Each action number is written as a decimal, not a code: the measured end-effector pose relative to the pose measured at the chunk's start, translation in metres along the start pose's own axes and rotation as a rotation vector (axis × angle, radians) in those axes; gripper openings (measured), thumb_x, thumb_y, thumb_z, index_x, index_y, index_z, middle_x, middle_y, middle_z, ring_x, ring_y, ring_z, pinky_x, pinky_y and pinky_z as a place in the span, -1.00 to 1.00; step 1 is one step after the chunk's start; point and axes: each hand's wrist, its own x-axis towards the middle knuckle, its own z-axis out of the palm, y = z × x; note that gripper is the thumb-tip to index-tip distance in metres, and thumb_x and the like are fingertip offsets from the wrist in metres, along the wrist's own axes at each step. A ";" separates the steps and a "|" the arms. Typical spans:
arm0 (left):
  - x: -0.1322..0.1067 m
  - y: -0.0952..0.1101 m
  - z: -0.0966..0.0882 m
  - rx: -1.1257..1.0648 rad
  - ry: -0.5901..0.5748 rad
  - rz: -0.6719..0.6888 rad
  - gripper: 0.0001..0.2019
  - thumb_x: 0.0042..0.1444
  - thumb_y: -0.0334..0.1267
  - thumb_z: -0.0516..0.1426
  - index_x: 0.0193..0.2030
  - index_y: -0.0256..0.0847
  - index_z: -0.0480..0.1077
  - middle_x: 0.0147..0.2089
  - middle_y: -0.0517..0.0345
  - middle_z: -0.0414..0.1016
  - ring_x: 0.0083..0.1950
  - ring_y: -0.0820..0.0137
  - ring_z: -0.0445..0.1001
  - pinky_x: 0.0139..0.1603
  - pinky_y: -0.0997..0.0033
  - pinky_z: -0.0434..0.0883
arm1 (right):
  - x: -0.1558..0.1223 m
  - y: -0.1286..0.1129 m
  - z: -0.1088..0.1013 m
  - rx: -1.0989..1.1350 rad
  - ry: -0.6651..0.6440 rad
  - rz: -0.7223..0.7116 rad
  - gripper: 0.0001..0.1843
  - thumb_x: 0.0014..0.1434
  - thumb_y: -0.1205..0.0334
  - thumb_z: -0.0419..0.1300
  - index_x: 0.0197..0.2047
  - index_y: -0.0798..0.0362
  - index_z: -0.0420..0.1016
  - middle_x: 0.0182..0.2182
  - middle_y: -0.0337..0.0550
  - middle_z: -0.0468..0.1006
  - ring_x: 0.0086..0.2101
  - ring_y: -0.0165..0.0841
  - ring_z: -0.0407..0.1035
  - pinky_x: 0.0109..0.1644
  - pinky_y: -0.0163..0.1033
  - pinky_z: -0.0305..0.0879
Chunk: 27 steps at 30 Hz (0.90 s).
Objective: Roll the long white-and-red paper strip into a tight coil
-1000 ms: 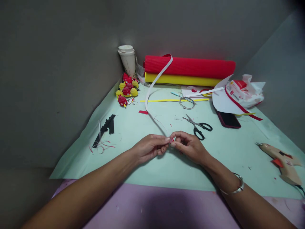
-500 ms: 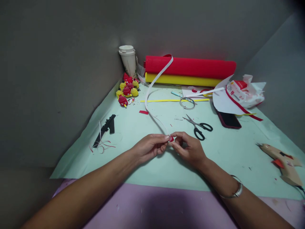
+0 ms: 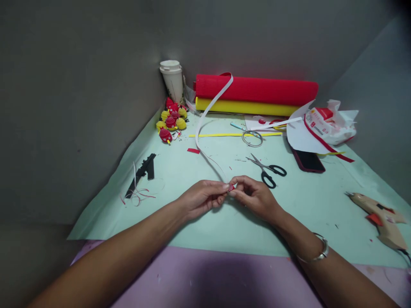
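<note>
Between my two hands is a small red paper coil (image 3: 231,188), with a long strip (image 3: 202,124) running from it. The strip's pale side faces me; it curves up and loops over near the red roll, where a bit of red shows. My left hand (image 3: 205,196) pinches the coil from the left, thumb on top. From the right, my right hand (image 3: 252,196) has its thumb and forefinger closed on the coil's edge. Scissors (image 3: 265,169) with black handles lie partly spread just beyond my right hand. Fingers hide part of the coil.
Behind lie a red corrugated roll (image 3: 257,88) and a yellow roll (image 3: 250,106). Several red and yellow paper figures (image 3: 171,122) sit by a white cup (image 3: 173,81). A glue gun (image 3: 379,218) rests at right, near a phone (image 3: 308,160). Black strips (image 3: 141,175) lie left.
My right thumb and forefinger have closed in a little on the coil's right edge, and the coil has shifted slightly. The strip and the things around it stay put.
</note>
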 end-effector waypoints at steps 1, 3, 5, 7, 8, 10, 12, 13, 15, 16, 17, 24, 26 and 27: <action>0.000 0.000 0.000 0.005 -0.005 -0.002 -0.78 0.04 -0.26 0.31 -0.28 -0.44 0.53 -0.54 0.21 0.34 -0.54 0.65 0.26 -0.54 0.68 0.17 | 0.000 0.000 -0.001 0.023 -0.015 0.008 -0.76 0.16 0.08 0.23 -0.16 0.03 0.45 -0.60 -0.40 0.28 -0.58 -0.50 0.15 -0.48 -0.35 0.13; 0.000 0.000 -0.001 0.006 -0.013 -0.010 -0.77 0.04 -0.25 0.31 -0.28 -0.42 0.53 -0.54 0.20 0.36 -0.54 0.65 0.27 -0.54 0.67 0.17 | 0.001 0.002 -0.002 0.065 -0.040 0.022 -0.75 0.16 0.07 0.23 -0.15 0.03 0.45 -0.60 -0.40 0.27 -0.58 -0.50 0.14 -0.48 -0.35 0.12; 0.001 0.000 -0.002 -0.002 -0.013 -0.022 -0.78 0.02 -0.25 0.32 -0.29 -0.41 0.53 -0.53 0.19 0.37 -0.53 0.64 0.29 -0.54 0.67 0.19 | 0.001 0.003 -0.003 0.095 -0.059 0.034 -0.73 0.16 0.06 0.24 -0.14 0.02 0.46 -0.60 -0.41 0.27 -0.58 -0.51 0.15 -0.49 -0.35 0.13; 0.001 0.000 -0.001 -0.011 -0.007 -0.030 -0.79 0.01 -0.26 0.33 -0.31 -0.41 0.53 -0.53 0.19 0.38 -0.53 0.64 0.30 -0.54 0.67 0.20 | 0.001 0.003 -0.003 0.109 -0.074 0.046 -0.73 0.16 0.05 0.24 -0.14 0.02 0.46 -0.61 -0.41 0.28 -0.58 -0.50 0.16 -0.49 -0.35 0.14; 0.000 0.000 -0.001 -0.017 -0.005 -0.029 -0.80 0.01 -0.27 0.33 -0.31 -0.41 0.52 -0.54 0.19 0.38 -0.54 0.64 0.30 -0.54 0.68 0.21 | 0.000 0.003 -0.002 0.113 -0.077 0.047 -0.74 0.15 0.06 0.25 -0.14 0.01 0.46 -0.61 -0.41 0.28 -0.58 -0.50 0.17 -0.49 -0.35 0.15; 0.000 0.001 0.001 -0.032 0.005 -0.024 -0.82 0.01 -0.31 0.32 -0.32 -0.42 0.52 -0.54 0.19 0.37 -0.55 0.64 0.31 -0.55 0.69 0.22 | 0.000 0.001 -0.001 0.126 -0.053 0.039 -0.73 0.14 0.07 0.27 -0.14 0.01 0.47 -0.59 -0.39 0.32 -0.56 -0.49 0.21 -0.45 -0.34 0.19; 0.000 0.002 0.002 -0.056 0.031 -0.024 -0.86 0.03 -0.34 0.31 -0.33 -0.42 0.52 -0.52 0.17 0.39 -0.54 0.64 0.33 -0.56 0.70 0.24 | 0.001 0.000 -0.001 0.202 0.017 0.035 -0.70 0.15 0.05 0.25 -0.10 0.01 0.47 -0.52 -0.34 0.40 -0.51 -0.47 0.29 -0.37 -0.32 0.27; 0.000 0.003 0.002 -0.068 0.045 -0.025 -0.88 0.04 -0.36 0.29 -0.33 -0.42 0.52 -0.50 0.16 0.40 -0.54 0.63 0.33 -0.56 0.70 0.25 | 0.002 -0.001 -0.001 0.279 0.055 0.038 -0.67 0.18 0.01 0.22 -0.06 0.01 0.47 -0.47 -0.30 0.44 -0.48 -0.45 0.34 -0.33 -0.30 0.30; -0.001 0.006 0.003 -0.086 0.066 -0.018 -0.90 0.06 -0.38 0.27 -0.31 -0.41 0.53 -0.46 0.14 0.43 -0.52 0.63 0.35 -0.56 0.70 0.26 | 0.004 -0.002 -0.003 0.485 0.115 0.066 -0.57 0.23 -0.10 0.12 0.00 0.01 0.47 -0.35 -0.18 0.52 -0.38 -0.39 0.42 -0.28 -0.26 0.34; -0.002 0.007 0.003 -0.089 0.069 -0.006 -0.91 0.07 -0.39 0.26 -0.30 -0.40 0.53 -0.45 0.13 0.43 -0.52 0.63 0.34 -0.55 0.70 0.26 | 0.006 -0.002 -0.004 0.586 0.135 0.084 -0.53 0.24 -0.14 0.07 0.01 0.02 0.47 -0.30 -0.13 0.54 -0.34 -0.36 0.45 -0.27 -0.26 0.35; -0.003 0.008 0.003 -0.089 0.069 0.011 -0.91 0.08 -0.39 0.25 -0.29 -0.40 0.53 -0.43 0.12 0.43 -0.51 0.63 0.34 -0.54 0.69 0.27 | 0.007 -0.001 -0.005 0.664 0.152 0.104 -0.51 0.24 -0.16 0.06 0.01 0.02 0.48 -0.25 -0.09 0.56 -0.30 -0.34 0.46 -0.27 -0.26 0.36; -0.007 0.031 0.009 0.237 0.098 0.162 -0.77 0.01 -0.17 0.30 -0.29 -0.33 0.54 -0.46 0.19 0.39 -0.50 0.59 0.28 -0.54 0.60 0.16 | 0.007 0.002 -0.003 0.399 0.268 0.133 -0.68 0.12 -0.01 0.28 -0.14 0.01 0.54 -0.35 -0.18 0.55 -0.39 -0.38 0.42 -0.31 -0.28 0.33; -0.004 0.038 0.010 0.454 0.184 0.225 -0.72 0.00 -0.11 0.28 -0.28 -0.31 0.54 -0.52 0.22 0.37 -0.50 0.54 0.27 -0.50 0.55 0.17 | 0.005 0.002 0.002 0.249 0.302 0.077 -0.67 0.10 0.03 0.30 -0.10 0.00 0.51 -0.34 -0.20 0.53 -0.38 -0.38 0.40 -0.29 -0.26 0.33; -0.002 0.041 0.011 0.590 0.246 0.262 -0.71 0.00 -0.08 0.27 -0.29 -0.31 0.53 -0.54 0.22 0.36 -0.51 0.51 0.27 -0.48 0.52 0.18 | 0.004 0.001 0.005 0.192 0.316 0.043 -0.66 0.10 0.04 0.29 -0.09 0.00 0.49 -0.33 -0.21 0.51 -0.37 -0.37 0.39 -0.28 -0.25 0.33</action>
